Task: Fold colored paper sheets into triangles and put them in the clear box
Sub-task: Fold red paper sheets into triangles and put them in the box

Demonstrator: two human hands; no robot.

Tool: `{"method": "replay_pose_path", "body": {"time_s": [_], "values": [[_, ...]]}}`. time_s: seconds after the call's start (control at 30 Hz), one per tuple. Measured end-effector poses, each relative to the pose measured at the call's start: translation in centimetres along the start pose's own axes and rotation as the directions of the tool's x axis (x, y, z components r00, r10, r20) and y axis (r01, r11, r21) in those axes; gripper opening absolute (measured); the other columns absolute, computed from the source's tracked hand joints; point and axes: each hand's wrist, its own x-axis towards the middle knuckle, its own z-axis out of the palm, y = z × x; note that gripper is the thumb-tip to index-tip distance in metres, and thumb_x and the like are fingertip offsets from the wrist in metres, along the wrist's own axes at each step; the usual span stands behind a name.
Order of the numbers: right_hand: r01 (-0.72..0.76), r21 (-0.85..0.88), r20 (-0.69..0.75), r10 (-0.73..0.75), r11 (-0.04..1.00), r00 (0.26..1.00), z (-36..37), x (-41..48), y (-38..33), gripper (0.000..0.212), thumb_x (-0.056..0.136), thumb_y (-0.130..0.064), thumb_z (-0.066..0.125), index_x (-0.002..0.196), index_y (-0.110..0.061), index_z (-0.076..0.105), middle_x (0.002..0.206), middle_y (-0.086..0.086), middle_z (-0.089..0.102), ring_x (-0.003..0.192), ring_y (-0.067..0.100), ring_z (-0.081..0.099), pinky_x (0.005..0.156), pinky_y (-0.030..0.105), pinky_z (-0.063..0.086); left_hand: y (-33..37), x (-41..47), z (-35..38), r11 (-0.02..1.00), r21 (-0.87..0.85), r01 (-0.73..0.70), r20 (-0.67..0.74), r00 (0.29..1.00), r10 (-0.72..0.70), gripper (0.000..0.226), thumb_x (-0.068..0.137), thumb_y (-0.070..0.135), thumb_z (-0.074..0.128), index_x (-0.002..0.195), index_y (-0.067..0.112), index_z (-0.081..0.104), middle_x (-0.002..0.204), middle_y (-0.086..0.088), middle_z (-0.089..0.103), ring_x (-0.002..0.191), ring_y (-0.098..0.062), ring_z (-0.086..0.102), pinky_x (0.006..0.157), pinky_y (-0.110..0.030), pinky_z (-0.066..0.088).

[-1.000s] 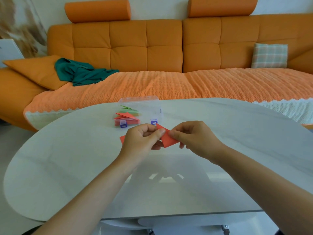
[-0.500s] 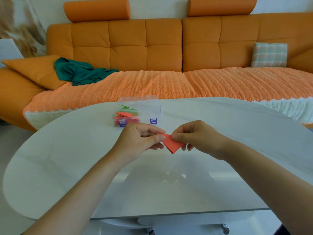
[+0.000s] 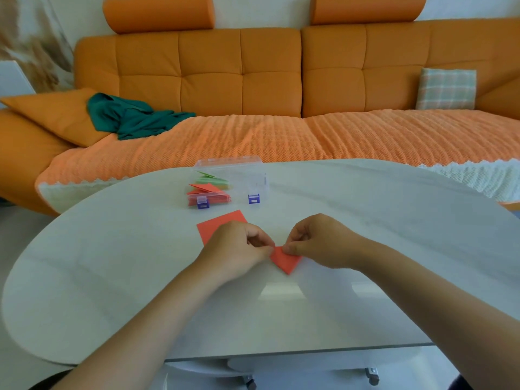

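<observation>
The left hand and the right hand are both holding a small folded red paper piece in the middle of the white oval desk. The left fingers are curling in and pinching the top left corner of the piece. The right fingers are pinching its top edge just beside them. The pointy end of the piece is pointing down toward the person. It is sitting very low over the desk, and I cannot tell if it is touching.

A flat red paper sheet is lying on the desk, and the left hand is hiding part of it. Behind it, near the far edge of the desk, a clear plastic box with two purple clips is standing open. Folded red and green paper triangles are lying inside its left part.

Behind the desk an orange sofa is standing, with a dark green cloth and a checked pillow lying on it
</observation>
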Motion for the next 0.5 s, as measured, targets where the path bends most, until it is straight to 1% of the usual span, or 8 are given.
{"method": "replay_pose_path", "body": {"time_s": [0.07, 0.17, 0.23, 0.3, 0.33, 0.4, 0.47, 0.5], "values": [[0.001, -0.115, 0.018, 0.001, 0.993, 1.0, 0.4, 0.1, 0.1, 0.013, 0.087, -0.042, 0.073, 0.079, -0.032, 0.071, 0.081, -0.015, 0.068, 0.078, 0.005, 0.062, 0.068, 0.02, 0.047, -0.1, 0.0, 0.3, 0.995, 0.104, -0.007, 0.023, 1.0, 0.004, 0.007, 0.083, 0.028, 0.073, 0.081, 0.032, 0.078, 0.078, 0.02, 0.072, 0.07, 0.011, 0.06, 0.065, -0.015, 0.046], [0.016, -0.236, -0.001, -0.017, 0.972, 1.0, 0.8, 0.3, -0.1, 0.015, 0.087, -0.047, 0.069, 0.078, -0.037, 0.066, 0.083, -0.018, 0.066, 0.084, 0.005, 0.062, 0.075, 0.023, 0.046, -0.2, 0.1, 0.5, 0.981, 0.196, -0.012, 0.018, 1.0, 0.009, 0.006, 0.083, 0.032, 0.071, 0.082, 0.035, 0.076, 0.078, 0.021, 0.069, 0.071, 0.008, 0.059, 0.065, -0.017, 0.046], [0.034, -0.292, -0.026, -0.043, 0.956, 0.999, 0.9, 0.3, -0.1, 0.016, 0.085, -0.051, 0.069, 0.082, -0.036, 0.067, 0.087, -0.017, 0.066, 0.087, 0.005, 0.061, 0.081, 0.025, 0.047, -0.3, 0.3, 0.7, 0.968, 0.247, -0.054, 0.017, 0.999, 0.052, 0.005, 0.083, 0.033, 0.071, 0.083, 0.035, 0.075, 0.081, 0.019, 0.068, 0.08, 0.003, 0.059, 0.069, -0.019, 0.047], [0.042, -0.315, -0.039, -0.057, 0.948, 0.998, 1.0, 0.3, -0.1, 0.018, 0.083, -0.054, 0.069, 0.087, -0.036, 0.067, 0.09, -0.016, 0.066, 0.088, 0.006, 0.061, 0.084, 0.026, 0.047, -0.4, 0.4, 0.8, 0.949, 0.29, -0.123, 0.003, 0.992, 0.127, 0.005, 0.085, 0.031, 0.071, 0.088, 0.034, 0.073, 0.09, 0.017, 0.062, 0.093, -0.001, 0.054, 0.077, -0.018, 0.042], [0.043, -0.313, -0.041, -0.059, 0.949, 0.997, 1.0, 0.2, -0.1, 0.019, 0.083, -0.054, 0.068, 0.087, -0.036, 0.067, 0.09, -0.015, 0.066, 0.088, 0.006, 0.061, 0.083, 0.026, 0.048, -0.5, 0.4, 1.0, 0.94, 0.3, -0.161, -0.006, 0.985, 0.17, 0.007, 0.086, 0.028, 0.072, 0.091, 0.032, 0.071, 0.095, 0.016, 0.057, 0.097, -0.001, 0.049, 0.08, -0.017, 0.039], [0.045, -0.293, -0.043, -0.061, 0.955, 0.997, 1.1, 0.1, 0.0, 0.016, 0.083, -0.052, 0.069, 0.085, -0.036, 0.067, 0.088, -0.015, 0.065, 0.086, 0.005, 0.061, 0.081, 0.026, 0.049, -0.8, 0.3, 1.3, 0.92, 0.283, -0.27, -0.007, 0.959, 0.283, 0.014, 0.085, 0.015, 0.072, 0.089, 0.028, 0.068, 0.096, 0.013, 0.051, 0.093, 0.003, 0.044, 0.08, -0.014, 0.035], [0.048, -0.263, -0.051, -0.064, 0.964, 0.997, 1.3, 0.1, 0.1, 0.01, 0.083, -0.046, 0.069, 0.083, -0.036, 0.068, 0.085, -0.016, 0.064, 0.085, 0.006, 0.061, 0.078, 0.025, 0.049, -1.2, 0.1, 1.6, 0.889, 0.245, -0.386, 0.031, 0.92, 0.391, 0.025, 0.082, -0.001, 0.067, 0.084, 0.023, 0.07, 0.091, 0.013, 0.053, 0.087, 0.007, 0.046, 0.075, -0.007, 0.033], [0.047, -0.248, -0.057, -0.063, 0.968, 0.996, 1.3, 0.1, 0.1, 0.007, 0.083, -0.043, 0.069, 0.083, -0.036, 0.068, 0.085, -0.016, 0.064, 0.085, 0.005, 0.061, 0.078, 0.025, 0.05, -1.3, -0.1, 1.8, 0.872, 0.23, -0.432, 0.053, 0.9, 0.432, 0.028, 0.081, -0.006, 0.064, 0.083, 0.021, 0.072, 0.089, 0.013, 0.057, 0.083, 0.009, 0.047, 0.074, -0.004, 0.033]]}}
